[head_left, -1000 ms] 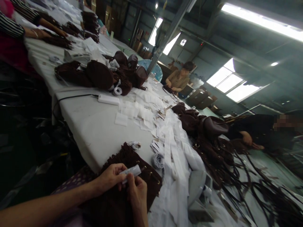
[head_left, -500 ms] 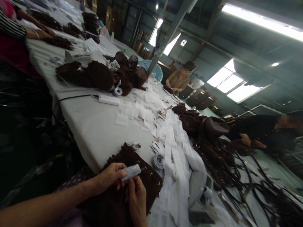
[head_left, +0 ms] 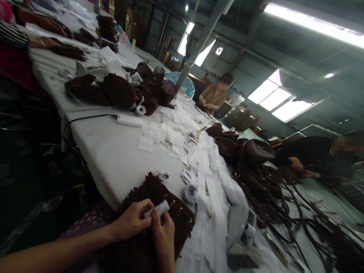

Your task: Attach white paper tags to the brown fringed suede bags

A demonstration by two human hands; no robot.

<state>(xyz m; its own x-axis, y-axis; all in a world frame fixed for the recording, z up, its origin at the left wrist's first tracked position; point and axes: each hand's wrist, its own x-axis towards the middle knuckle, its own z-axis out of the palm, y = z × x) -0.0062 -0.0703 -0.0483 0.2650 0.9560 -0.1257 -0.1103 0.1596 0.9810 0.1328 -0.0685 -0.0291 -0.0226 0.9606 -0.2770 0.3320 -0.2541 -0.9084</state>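
Observation:
My left hand (head_left: 133,220) and my right hand (head_left: 162,227) are closed together on a small whitish wrapper (head_left: 163,207), rolled into a narrow tube. What lies inside the roll is hidden. Under my hands lies a dark brown fringed bag (head_left: 178,223) with gold-coloured rings along one edge. A coil of white strip (head_left: 190,192) sits just beyond that edge, and a smaller wrapped bundle (head_left: 161,175) lies near the fringe.
Loose white paper pieces (head_left: 173,136) and long white strips (head_left: 214,182) cover the table's middle. A grey tape dispenser (head_left: 241,242) stands at right. Brown bags (head_left: 119,91) are heaped farther back beside a white power strip (head_left: 129,120). Several people work around the tables.
The wrapper was flatter and wider and is now rolled narrower. My right thumb has moved up onto it, and my left fingers have curled round its near end.

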